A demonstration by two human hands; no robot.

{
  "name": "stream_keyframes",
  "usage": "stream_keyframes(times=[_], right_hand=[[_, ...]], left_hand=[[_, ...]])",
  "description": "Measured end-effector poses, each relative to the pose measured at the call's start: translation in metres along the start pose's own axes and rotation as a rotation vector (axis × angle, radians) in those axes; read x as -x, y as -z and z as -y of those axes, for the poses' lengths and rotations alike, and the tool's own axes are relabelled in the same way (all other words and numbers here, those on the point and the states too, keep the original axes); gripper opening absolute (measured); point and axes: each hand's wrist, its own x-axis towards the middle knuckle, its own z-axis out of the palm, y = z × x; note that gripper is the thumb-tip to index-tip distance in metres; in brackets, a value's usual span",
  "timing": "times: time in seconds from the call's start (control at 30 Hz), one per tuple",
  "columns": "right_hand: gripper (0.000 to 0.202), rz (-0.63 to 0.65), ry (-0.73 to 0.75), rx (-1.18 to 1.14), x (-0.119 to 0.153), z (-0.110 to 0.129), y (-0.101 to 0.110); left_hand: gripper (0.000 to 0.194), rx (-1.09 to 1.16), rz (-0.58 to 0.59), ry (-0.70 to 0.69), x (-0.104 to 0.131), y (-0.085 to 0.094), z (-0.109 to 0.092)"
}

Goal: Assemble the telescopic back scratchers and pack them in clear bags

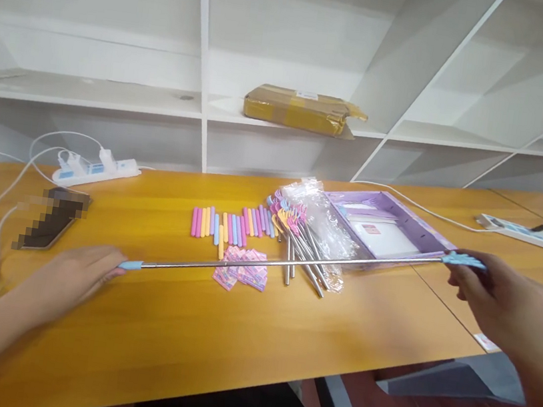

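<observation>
A dark phone (53, 227) lies leftmost. The person's left hand (72, 276) grips the blue sleeve (131, 265) of 1 metal rod (182, 264), stretched above the table (156, 335). Beyond it come coloured tubes (229, 228), pink cards (252, 275), bundled rods (309, 273) and a purple box (423, 235). Rightmost, the right hand (495, 296) grasps the rod's blue, hand-shaped end (464, 259).

Taped cardboard box (294, 111) on white shelf (224, 105), power strip (115, 173) near dark phone (52, 225).
</observation>
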Motion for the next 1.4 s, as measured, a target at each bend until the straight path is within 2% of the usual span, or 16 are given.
stream_keyframes(times=[0.13,0.3,0.37,0.43,0.53,0.63,0.7,0.73,0.8,0.83,0.93,1.0,1.1,1.2,1.3,1.4], right_hand=[[0.010,0.005,-0.052,-0.089,-0.008,0.022,-0.001],[0.016,-0.035,-0.095,-0.268,-0.028,0.047,-0.018],[0.016,-0.078,-0.145,-0.355,-0.033,0.063,-0.023],[0.018,-0.098,-0.112,-0.395,-0.026,0.089,-0.029],[0.026,-0.020,0.102,-0.335,0.022,0.147,-0.046],[0.038,0.179,0.531,-0.177,0.085,0.207,-0.064],[0.038,0.245,0.729,-0.090,0.100,0.231,-0.068],[0.034,0.300,0.805,-0.092,0.095,0.237,-0.068],[0.030,0.381,0.833,-0.147,0.061,0.235,-0.067],[0.031,0.388,0.774,-0.157,0.038,0.229,-0.067],[0.039,0.233,0.477,0.018,-0.027,0.205,-0.082],[0.049,0.114,0.333,0.172,-0.052,0.190,-0.103],[0.066,0.150,0.267,0.233,-0.064,0.172,-0.140],[0.072,0.152,0.234,0.156,-0.068,0.157,-0.163],[0.071,0.042,0.196,0.083,-0.077,0.143,-0.170],[0.050,-0.028,0.195,0.038,-0.086,0.132,-0.168]], left_hand=[[0.036,0.081,-0.008,0.002,-0.002,-0.004,-0.001],[0.041,0.177,-0.081,0.101,-0.017,-0.011,-0.001],[0.043,0.209,-0.067,0.136,-0.028,-0.012,-0.006],[0.044,0.263,-0.026,0.135,-0.042,-0.014,-0.021],[0.044,0.375,0.019,0.143,-0.065,-0.020,-0.059],[0.045,0.466,0.059,0.146,-0.082,-0.029,-0.097],[0.042,0.462,0.057,0.165,-0.086,-0.035,-0.109],[0.041,0.466,0.051,0.190,-0.086,-0.038,-0.110],[0.041,0.518,0.038,0.264,-0.085,-0.045,-0.104],[0.042,0.571,0.040,0.301,-0.084,-0.049,-0.099],[0.044,0.823,0.046,0.381,-0.082,-0.070,-0.087],[0.047,1.028,0.013,0.425,-0.081,-0.088,-0.086],[0.049,1.219,-0.071,0.486,-0.083,-0.111,-0.090],[0.048,1.278,-0.081,0.495,-0.084,-0.120,-0.090],[0.046,1.286,-0.058,0.505,-0.084,-0.120,-0.087],[0.045,1.279,-0.025,0.489,-0.082,-0.117,-0.086]])
